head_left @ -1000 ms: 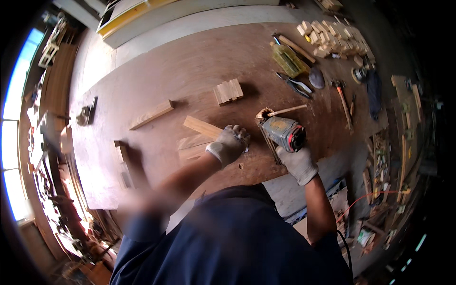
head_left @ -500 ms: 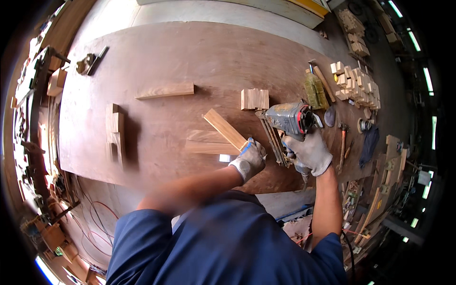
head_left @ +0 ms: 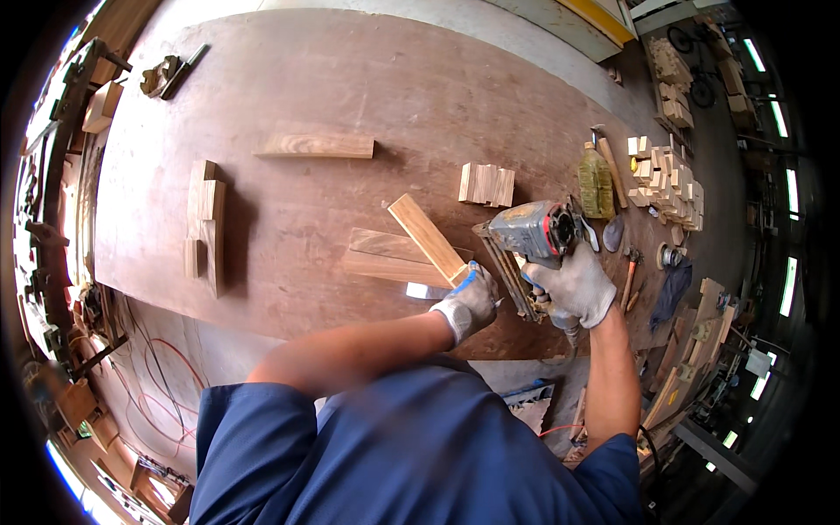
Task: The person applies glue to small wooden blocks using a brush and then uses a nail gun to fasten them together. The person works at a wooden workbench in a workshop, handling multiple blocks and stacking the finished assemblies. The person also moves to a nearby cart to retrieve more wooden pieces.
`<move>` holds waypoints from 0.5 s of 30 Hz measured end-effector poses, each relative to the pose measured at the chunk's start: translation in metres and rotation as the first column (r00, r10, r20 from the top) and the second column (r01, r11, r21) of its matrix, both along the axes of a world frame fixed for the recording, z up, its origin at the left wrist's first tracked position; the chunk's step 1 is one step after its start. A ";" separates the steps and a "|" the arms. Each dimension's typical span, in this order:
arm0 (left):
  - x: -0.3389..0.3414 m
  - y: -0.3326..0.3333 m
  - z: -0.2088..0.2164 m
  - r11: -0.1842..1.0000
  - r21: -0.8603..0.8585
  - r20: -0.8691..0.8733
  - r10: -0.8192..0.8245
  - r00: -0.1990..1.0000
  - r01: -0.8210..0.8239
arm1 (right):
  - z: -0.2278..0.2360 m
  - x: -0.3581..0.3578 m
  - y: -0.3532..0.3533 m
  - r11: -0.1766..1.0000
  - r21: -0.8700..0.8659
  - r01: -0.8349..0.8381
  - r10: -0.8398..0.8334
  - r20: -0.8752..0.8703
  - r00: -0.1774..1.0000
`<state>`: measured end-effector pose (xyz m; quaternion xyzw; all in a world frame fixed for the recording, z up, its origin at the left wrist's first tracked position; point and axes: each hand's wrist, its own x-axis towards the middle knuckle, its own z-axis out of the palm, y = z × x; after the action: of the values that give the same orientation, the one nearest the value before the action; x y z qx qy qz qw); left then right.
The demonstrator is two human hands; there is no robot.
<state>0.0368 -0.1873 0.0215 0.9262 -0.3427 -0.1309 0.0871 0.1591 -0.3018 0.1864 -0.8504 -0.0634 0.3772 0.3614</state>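
In a light work glove, my left hand is closed round the near end of a short wooden board, which points up and to the left. My gloved right hand grips a grey-and-black pneumatic nail gun by its handle, with the long magazine slanting down on its left side. The nail gun is to the right of the board and apart from it. Beneath the held board, two flat wooden boards lie on the table. A small white object rests beside my left wrist.
On the brown worktable lie a wooden board, upright wood pieces and a block stack. To the right are a yellowish bottle, a hammer, many small blocks and a dark cloth.
The view has shifted a little, so the table and its objects sit differently in the picture. Both hands keep hold of the board and the nail gun in much the same pose.
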 end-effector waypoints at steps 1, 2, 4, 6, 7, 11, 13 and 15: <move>0.000 0.000 0.001 1.000 0.005 -0.007 -0.014 1.000 0.014 | 0.004 0.001 0.006 1.000 0.019 -0.021 0.021 0.008 1.000; 0.001 0.001 0.003 1.000 0.012 -0.012 -0.026 1.000 0.026 | 0.004 0.004 0.009 0.999 0.000 -0.037 0.037 -0.002 0.999; 0.005 0.003 0.006 0.998 0.020 -0.080 -0.062 0.995 0.064 | 0.003 0.009 0.013 0.995 -0.080 -0.062 0.059 -0.042 0.997; 0.010 0.006 0.012 0.993 0.021 -0.203 -0.107 0.973 0.113 | 0.003 0.015 0.018 0.982 -0.157 -0.101 0.087 -0.093 0.992; 0.008 0.005 0.009 0.997 0.015 -0.142 -0.077 0.987 0.080 | 0.005 0.017 0.024 0.976 -0.176 -0.128 0.109 -0.113 0.988; -0.007 -0.012 -0.023 0.981 -0.124 -0.047 0.146 0.988 -0.151 | 0.010 0.019 0.040 0.965 -0.219 -0.146 0.109 -0.174 0.979; -0.012 -0.023 -0.043 0.905 -0.299 -0.059 0.299 0.952 -0.303 | 0.010 0.021 0.044 0.949 -0.248 -0.193 0.136 -0.229 0.964; -0.015 -0.042 -0.069 0.613 -0.642 -0.230 0.418 0.879 -0.460 | 0.010 0.025 0.051 0.928 -0.273 -0.255 0.179 -0.274 0.945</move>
<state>0.0219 -0.2294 -0.0472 0.8796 -0.1266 0.0026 0.4586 0.1841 -0.2512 0.1964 -0.8306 -0.0538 0.5219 0.1867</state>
